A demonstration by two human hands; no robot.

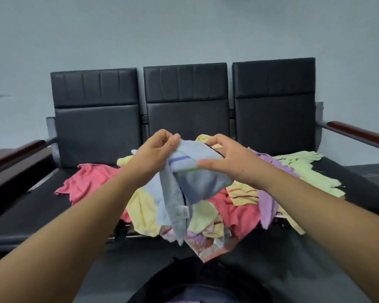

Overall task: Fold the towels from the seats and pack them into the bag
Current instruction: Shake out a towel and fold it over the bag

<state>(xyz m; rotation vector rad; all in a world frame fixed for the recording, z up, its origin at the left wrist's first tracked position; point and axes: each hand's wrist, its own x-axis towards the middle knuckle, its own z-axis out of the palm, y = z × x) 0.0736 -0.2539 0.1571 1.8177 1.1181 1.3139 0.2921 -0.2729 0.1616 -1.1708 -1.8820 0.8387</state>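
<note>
Nearest, bottom centre: dark shape, likely the bag [197, 283], too dark to confirm. Beyond it both hands hold a blue towel [197, 182] up over the pile [239, 206]. Left hand [155, 152] pinches its top corner, right hand [225, 158] grips the right side, and the rest hangs crumpled. Pile is pink, yellow, purple and green towels sprawled across the seats [31, 211]. Backrests [186, 84] are farthest.

I am looking at a pale blue towel [197, 184] that is carrying one darker blue stripe and a thin green one. A coral-pink towel [85, 182], a plain pale yellow towel [140, 211], a red-striped yellow towel [243, 193], a lilac towel [267, 204] and a pale green towel [311, 171] are showing bright against the black seats [96, 127]. The armrest [354, 132] is gleaming reddish brown, and the wall [184, 29] is reading pale grey.
</note>
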